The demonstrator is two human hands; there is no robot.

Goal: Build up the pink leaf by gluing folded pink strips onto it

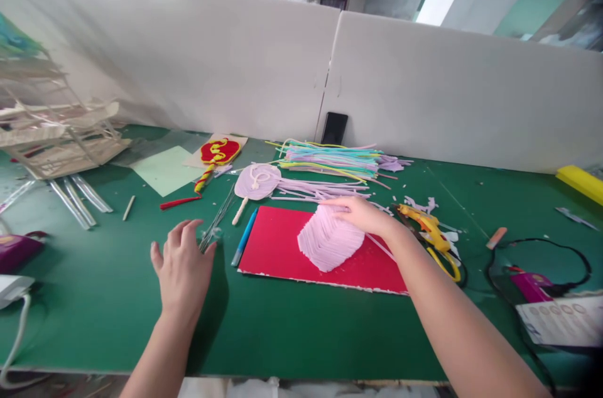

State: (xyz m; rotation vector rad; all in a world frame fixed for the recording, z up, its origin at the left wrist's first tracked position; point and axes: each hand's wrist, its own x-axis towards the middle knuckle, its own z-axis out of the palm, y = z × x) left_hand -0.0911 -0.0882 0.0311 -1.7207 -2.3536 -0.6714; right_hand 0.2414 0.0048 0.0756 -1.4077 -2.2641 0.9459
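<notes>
My right hand (pixel 360 215) lies flat, fingers stretched, on the top edge of a pale pink ribbed piece made of pipe cleaners (pixel 327 241). That piece rests on a red board (pixel 277 247) on the green table (pixel 117 297). My left hand (pixel 181 266) hovers open over the table, fingers spread, close to a bundle of thin clear sticks (pixel 217 219) and a blue pen (pixel 245 238). It holds nothing.
Behind the board lie a pink pipe-cleaner fan (pixel 257 183), loose pink strands and a coloured pipe-cleaner pile (pixel 332 159). A red-yellow fan (pixel 217 153) sits back left, a yellow glue gun (pixel 426 227) right, a wooden model (pixel 51 134) far left, a phone (pixel 334 128) against the white partition.
</notes>
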